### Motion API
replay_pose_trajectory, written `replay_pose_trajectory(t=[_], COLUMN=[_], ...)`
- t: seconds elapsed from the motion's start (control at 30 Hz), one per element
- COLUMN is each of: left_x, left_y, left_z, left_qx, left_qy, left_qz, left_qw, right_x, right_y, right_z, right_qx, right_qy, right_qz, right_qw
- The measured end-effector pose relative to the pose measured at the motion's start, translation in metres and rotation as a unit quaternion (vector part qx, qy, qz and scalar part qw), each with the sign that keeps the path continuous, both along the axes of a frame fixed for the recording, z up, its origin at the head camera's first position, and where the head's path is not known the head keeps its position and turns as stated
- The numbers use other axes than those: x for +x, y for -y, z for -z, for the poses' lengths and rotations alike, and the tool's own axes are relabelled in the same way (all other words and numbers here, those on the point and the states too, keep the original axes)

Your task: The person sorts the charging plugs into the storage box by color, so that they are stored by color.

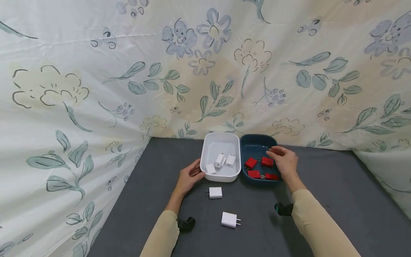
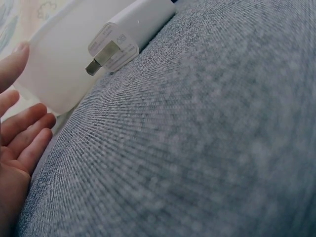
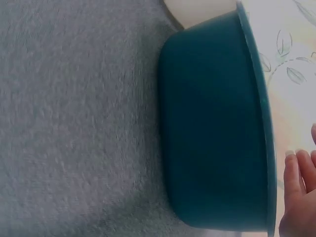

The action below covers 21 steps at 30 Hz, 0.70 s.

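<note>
My left hand [image 1: 188, 179] rests with relaxed fingers at the near left side of a white basin [image 1: 221, 177], thumb by its rim. Three white charger plugs [image 1: 229, 161] lie inside that basin. Over the right rim of a dark blue basin [image 1: 257, 140] hovers my right hand [image 1: 285, 162], its fingers extended and nothing visible in them. Below it, several red charger plugs [image 1: 267, 162] lie in the blue basin. In the right wrist view the fingers [image 3: 293, 180] stand above the blue wall. The left wrist view shows loose fingers [image 2: 30, 129] near the white basin's wall.
Two white charger plugs lie on the dark grey table in front of the basins: one [image 1: 215, 192] with prongs to the left, another [image 1: 229, 220] nearer with prongs to the right. The basins stand side by side against a floral cloth [image 1: 199, 107].
</note>
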<state>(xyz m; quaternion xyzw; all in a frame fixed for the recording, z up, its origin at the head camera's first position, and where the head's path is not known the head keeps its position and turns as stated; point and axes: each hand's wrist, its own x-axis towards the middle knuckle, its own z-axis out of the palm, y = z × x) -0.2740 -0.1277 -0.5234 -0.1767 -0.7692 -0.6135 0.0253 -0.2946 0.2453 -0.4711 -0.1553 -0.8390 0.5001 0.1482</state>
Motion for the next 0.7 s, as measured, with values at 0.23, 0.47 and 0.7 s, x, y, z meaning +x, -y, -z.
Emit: replay_pose_trajectory(t=[0.23,0.47,0.7], left_x=[0.001,0.001,-0.002], left_y=[0.000,-0.001,0.000], left_z=[0.000,0.001,0.002], left_qx=[0.004,-0.001,0.011], left_qy=[0.001,-0.004,0.003], left_qz=[0.006,0.008,0.008], left_qw=[1.0000,1.0000,0.9999], right_x=[0.004,0.008,0.010], right_y=[0.004,0.014,0.027], right_z=[0.002,0.002,0.002], right_qx=[-0.001,0.003,-0.031], right_qy=[0.004,-0.011,-0.029], right_qz=[-0.028,-0.042,-0.061], right_qw=[0.9996,0.9991,0.9972])
